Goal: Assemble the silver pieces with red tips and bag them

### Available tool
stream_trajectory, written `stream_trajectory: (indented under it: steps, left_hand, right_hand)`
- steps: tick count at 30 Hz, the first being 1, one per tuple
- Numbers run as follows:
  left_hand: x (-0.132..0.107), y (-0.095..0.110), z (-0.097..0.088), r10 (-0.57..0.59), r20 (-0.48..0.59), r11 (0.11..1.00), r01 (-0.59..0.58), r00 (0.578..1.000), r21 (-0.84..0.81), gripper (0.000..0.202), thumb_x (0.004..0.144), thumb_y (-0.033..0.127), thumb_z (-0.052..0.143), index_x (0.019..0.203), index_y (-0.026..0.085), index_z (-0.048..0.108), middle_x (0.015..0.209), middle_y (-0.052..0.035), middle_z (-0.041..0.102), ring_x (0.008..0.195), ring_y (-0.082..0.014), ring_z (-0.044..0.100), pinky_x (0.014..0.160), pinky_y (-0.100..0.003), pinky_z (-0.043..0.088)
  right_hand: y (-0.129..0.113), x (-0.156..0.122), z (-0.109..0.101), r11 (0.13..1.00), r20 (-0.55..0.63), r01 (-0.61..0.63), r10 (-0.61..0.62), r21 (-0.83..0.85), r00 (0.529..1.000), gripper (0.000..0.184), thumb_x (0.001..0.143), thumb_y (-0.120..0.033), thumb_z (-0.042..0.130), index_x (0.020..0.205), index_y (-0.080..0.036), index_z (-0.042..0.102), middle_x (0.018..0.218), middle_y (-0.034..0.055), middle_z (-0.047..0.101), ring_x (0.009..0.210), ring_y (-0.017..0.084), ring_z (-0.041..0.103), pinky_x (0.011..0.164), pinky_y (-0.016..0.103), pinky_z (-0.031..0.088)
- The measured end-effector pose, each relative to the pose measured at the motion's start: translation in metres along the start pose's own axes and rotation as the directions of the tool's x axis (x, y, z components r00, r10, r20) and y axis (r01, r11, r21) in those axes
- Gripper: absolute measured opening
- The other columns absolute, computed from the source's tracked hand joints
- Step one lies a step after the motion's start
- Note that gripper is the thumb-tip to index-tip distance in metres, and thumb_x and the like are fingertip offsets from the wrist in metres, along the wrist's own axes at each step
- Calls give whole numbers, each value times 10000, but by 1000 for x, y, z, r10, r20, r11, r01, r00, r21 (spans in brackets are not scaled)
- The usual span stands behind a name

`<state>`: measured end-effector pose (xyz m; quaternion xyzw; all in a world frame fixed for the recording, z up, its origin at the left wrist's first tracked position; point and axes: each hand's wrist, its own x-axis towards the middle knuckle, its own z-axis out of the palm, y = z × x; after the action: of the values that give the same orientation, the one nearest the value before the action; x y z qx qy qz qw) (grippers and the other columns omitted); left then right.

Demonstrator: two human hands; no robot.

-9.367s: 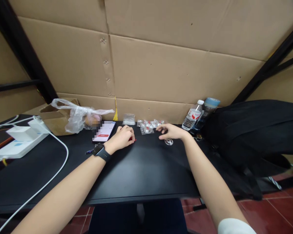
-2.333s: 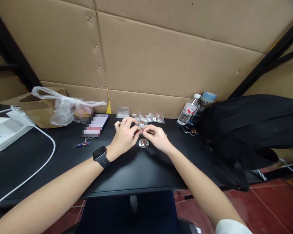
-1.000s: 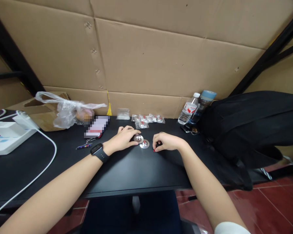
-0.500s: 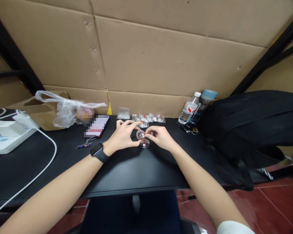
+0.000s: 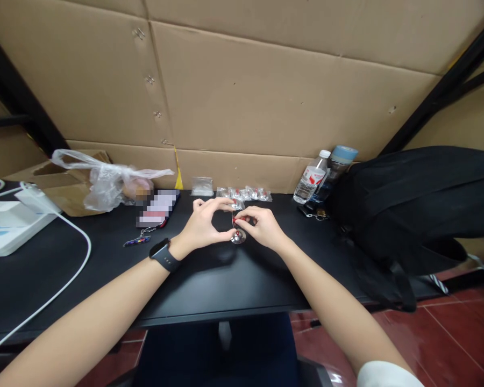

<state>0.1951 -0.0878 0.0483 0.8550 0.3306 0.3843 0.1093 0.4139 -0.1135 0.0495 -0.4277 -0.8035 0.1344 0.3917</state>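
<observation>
My left hand (image 5: 204, 226), with a black watch on its wrist, pinches a thin silver disc edge-on between thumb and forefinger just above the black table (image 5: 105, 269). My right hand (image 5: 260, 226) meets it from the right, its fingertips pinched on a small red piece at the disc's centre. A second silver disc (image 5: 237, 236) lies flat on the table right under the two hands. Behind them, by the cardboard wall, sits a row of small clear bags (image 5: 246, 193) with red and silver parts inside.
A phone (image 5: 158, 207) and a keychain (image 5: 137, 240) lie left of my hands. Further left are a plastic bag on a cardboard box (image 5: 100, 180) and a white power strip (image 5: 8, 226) with its cable. Two bottles (image 5: 320, 177) and a black backpack (image 5: 411, 204) stand at the right.
A second ago both hands rested on the table beside two flat discs. The left hand has lifted one disc and turned it edge-on; the right hand has brought the red piece to it.
</observation>
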Motion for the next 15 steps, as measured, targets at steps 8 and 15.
stream_trajectory:
  steps: [8, 15]
  left_hand:
    - [0, 0, 10, -71, -9, 946, 65, 997, -318, 487, 788, 414, 819, 1204, 226, 650, 1185, -70, 753, 1092, -245, 717, 974, -368, 534]
    - [0, -5, 14, -84, -28, 912, 65, 996, -406, 380, 787, 420, 831, 1110, 226, 781, 1170, -70, 767, 1112, -260, 710, 1046, -407, 540]
  right_hand:
    - [-4, -2, 3, 998, -84, 42, -46, -39, 995, 63, 832, -132, 632, 829, -170, 682, 764, 13, 644, 682, 133, 554, 670, 256, 428]
    - [2, -2, 9, 947, -93, -140, 173, 288, 981, 89, 806, -214, 669, 850, -164, 729, 689, -3, 631, 603, 120, 526, 584, 243, 427]
